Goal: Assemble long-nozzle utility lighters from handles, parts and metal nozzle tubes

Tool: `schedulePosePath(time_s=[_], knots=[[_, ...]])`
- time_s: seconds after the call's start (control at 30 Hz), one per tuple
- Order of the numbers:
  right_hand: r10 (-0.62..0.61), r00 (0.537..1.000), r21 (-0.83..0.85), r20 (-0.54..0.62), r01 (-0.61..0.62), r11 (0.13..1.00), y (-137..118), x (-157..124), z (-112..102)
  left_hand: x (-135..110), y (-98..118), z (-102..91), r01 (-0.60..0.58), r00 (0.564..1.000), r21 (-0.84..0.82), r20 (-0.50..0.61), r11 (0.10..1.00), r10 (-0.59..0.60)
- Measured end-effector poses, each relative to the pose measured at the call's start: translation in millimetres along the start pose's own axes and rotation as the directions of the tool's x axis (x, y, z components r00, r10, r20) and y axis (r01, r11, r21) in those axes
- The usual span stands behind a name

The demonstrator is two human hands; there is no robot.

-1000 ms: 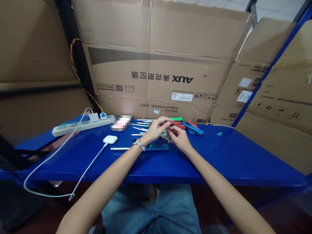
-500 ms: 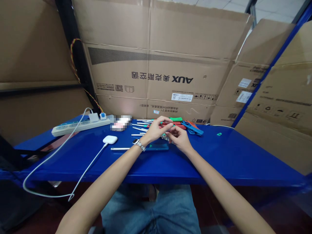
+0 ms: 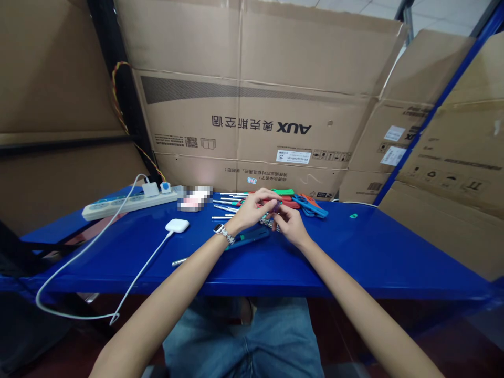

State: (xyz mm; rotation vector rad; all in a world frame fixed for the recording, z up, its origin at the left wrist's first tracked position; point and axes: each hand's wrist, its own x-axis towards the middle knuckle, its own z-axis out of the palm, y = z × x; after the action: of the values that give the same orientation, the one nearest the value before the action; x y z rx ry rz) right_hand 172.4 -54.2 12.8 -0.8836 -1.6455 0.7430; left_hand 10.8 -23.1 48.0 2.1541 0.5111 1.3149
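Note:
My left hand (image 3: 255, 209), with a watch (image 3: 220, 229) on its wrist, meets my right hand (image 3: 290, 224) above the middle of the table. Both have their fingertips closed around a small dark purple piece (image 3: 276, 206), too covered to name. Just under the hands lie small metal parts (image 3: 267, 220), partly hidden. A blue-handled tool with a metal shaft (image 3: 252, 237) lies slanted beneath my left wrist, which covers part of its shaft. Behind the hands are several tools with red handles (image 3: 289, 203), a green handle (image 3: 284, 192) and metal shafts (image 3: 225, 208).
Blue and orange handles (image 3: 312, 206) lie to the right, with a small green piece (image 3: 353, 216) farther over. At left are a white case (image 3: 177, 226) on a cable and a power strip (image 3: 118, 206). Cardboard (image 3: 244, 105) walls the blue table (image 3: 354, 257).
The blue-handled tool has turned: its shaft tip now points lower left and its handle end is higher. The purple piece shows more clearly between the fingers; both hands stay nearly in place.

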Motion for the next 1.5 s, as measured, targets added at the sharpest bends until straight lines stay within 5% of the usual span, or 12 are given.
schedulePosePath(time_s=[0.47,0.73,1.13,1.27,1.4,1.5], knots=[[0.073,0.997,0.121,-0.020,-0.070,0.990,2,3,5,0,0,6.0,0.149,0.986,-0.141,-0.059,0.979,-0.159],[0.006,1.000,0.083,0.021,-0.007,0.997,-3,1,4,-1,-3,3.5,0.060,0.998,-0.047,0.014,0.997,-0.060],[0.036,0.999,0.108,-0.021,-0.033,0.994,0,1,2,1,1,-0.7,0.151,0.985,0.019,-0.082,0.988,-0.149],[0.017,0.998,0.111,-0.064,-0.010,0.994,-3,1,-1,-2,-7,-11.6,0.142,0.983,0.245,0.079,0.959,-0.166],[0.028,0.994,0.092,-0.107,-0.018,0.996,-3,3,-4,-7,-14,-17.5,0.139,0.894,0.345,0.359,0.928,-0.268],[0.049,0.992,0.063,-0.116,-0.042,0.997,-1,4,-6,-9,-17,-16.4,0.171,0.844,0.362,0.426,0.916,-0.326]])
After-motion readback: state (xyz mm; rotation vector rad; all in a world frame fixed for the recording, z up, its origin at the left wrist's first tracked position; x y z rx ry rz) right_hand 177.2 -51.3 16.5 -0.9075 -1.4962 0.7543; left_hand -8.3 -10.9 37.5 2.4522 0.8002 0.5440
